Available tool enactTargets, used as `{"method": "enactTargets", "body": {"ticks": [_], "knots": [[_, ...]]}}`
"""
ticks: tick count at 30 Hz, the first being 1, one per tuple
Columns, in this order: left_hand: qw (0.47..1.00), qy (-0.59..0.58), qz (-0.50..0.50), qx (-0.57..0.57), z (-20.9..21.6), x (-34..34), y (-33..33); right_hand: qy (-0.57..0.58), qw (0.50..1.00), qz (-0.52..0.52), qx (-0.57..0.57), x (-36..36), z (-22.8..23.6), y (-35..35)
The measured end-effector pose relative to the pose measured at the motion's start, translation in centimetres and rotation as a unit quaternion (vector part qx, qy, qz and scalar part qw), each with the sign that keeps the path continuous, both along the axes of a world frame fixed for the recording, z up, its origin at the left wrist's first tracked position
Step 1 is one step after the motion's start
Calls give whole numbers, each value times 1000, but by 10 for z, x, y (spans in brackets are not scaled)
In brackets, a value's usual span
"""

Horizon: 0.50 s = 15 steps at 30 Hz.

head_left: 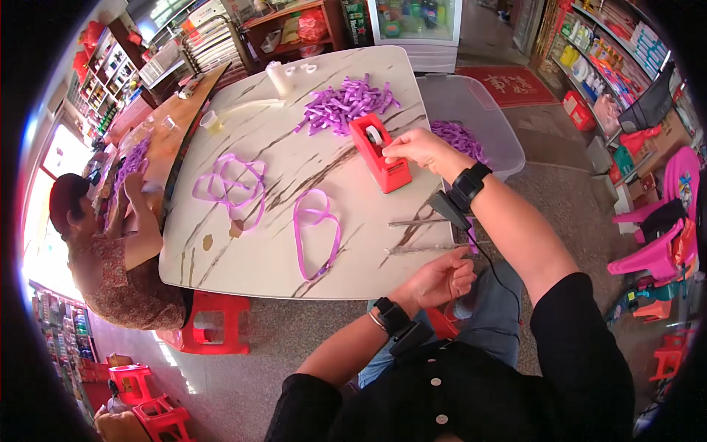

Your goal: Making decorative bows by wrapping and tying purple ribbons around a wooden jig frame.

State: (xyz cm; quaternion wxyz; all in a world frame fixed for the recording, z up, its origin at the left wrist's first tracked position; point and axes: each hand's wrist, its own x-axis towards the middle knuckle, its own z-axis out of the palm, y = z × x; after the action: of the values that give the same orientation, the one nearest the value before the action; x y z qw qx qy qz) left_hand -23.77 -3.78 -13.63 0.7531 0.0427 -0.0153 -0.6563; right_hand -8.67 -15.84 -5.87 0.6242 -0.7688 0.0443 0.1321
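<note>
On the marbled table stands a red tape dispenser with a pale roll of tape in it. My right hand reaches over it, thumb and fingers pinched at the tape just in front of the roll; the tape's end is hidden. My left hand is curled at the table's near edge, below two thin grey sticks. A short purple ribbon sticks up from its fingertips. Beyond the dispenser lies a heap of folded purple ribbons. Two loose ribbon loops lie to the left.
A clear plastic bin with more purple pieces stands beside the table's right edge. A white cylinder and a small cup stand on the far side. At left another person sits handling purple ribbon. Pink chairs stand at right.
</note>
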Motion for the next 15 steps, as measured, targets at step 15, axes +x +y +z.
{"method": "enactTargets", "body": {"ticks": [15], "knots": [[999, -35, -6, -4, -3, 0, 0, 6, 999, -39, 32, -59, -31, 1]]}}
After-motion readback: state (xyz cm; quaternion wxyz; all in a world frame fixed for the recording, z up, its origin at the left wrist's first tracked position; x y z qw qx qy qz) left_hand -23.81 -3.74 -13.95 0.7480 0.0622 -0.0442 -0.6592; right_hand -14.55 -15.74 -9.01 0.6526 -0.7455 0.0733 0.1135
